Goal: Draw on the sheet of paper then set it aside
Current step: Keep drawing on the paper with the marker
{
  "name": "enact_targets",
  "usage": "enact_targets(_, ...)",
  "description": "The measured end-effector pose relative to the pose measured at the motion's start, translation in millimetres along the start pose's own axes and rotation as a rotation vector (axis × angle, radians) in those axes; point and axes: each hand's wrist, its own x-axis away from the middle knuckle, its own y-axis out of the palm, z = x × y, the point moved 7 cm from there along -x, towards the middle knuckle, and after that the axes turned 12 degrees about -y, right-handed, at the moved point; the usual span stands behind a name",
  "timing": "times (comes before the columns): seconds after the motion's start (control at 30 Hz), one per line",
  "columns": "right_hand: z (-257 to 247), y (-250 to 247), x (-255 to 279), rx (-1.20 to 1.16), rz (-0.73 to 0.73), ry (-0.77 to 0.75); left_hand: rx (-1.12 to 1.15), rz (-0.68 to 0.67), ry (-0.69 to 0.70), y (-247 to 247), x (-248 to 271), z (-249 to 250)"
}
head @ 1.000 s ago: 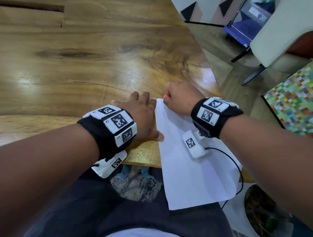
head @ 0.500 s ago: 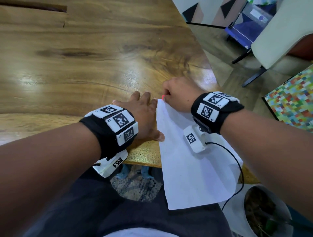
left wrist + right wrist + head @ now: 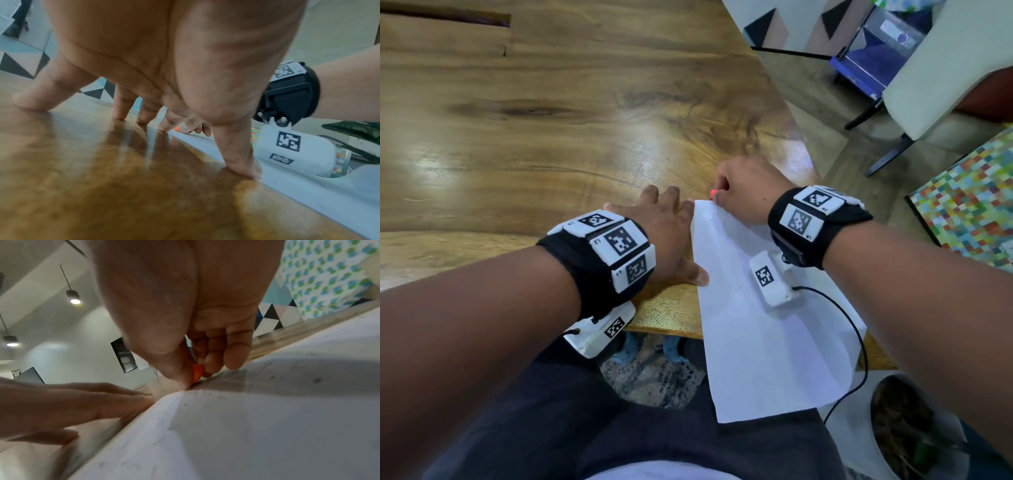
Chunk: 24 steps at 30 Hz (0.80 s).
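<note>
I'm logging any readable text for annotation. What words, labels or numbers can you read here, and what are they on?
No words or brand names are readable.
Wristband tags: square black-and-white code patterns only; the tiny characters beside them are too small to read.
Wrist camera: code pattern plus a small blurred mark, unreadable.
Paper: no writing visible.

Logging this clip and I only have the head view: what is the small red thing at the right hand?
Observer: An orange-red crayon stub, pinched between thumb and fingertips of the right hand.
Operator: Is its tip on the paper?
Observer: It sits right at the paper's far corner; contact is unclear.
Operator: And the left hand?
Observer: The left hand has only its fingertips on the table; the thumb presses at the paper's edge.
</note>
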Motion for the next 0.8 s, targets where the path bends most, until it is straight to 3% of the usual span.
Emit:
enact_targets(0.1,-1,-1,6,0.008,0.011,-0.012,0.002,-0.018,0.0,1,-1,0)
enact_targets(0.3,-30,10,40,0.002,0.013,-0.182,0.002,-0.038,0.014,1,-5,-1)
enact_targets(0.5,7,-20,33,-0.063,0.18,-0.014,-0.023,-0.042,0.016,2,-3,0)
enact_targets(0.63,16,-13,44,-0.088,0.13,0.021,-0.037,-0.051,0.038,2,-3,0)
enact_targets(0.8,-11,17,58,-0.057,0.033,-0.087,-0.037,-0.038,0.032,0,-4,4)
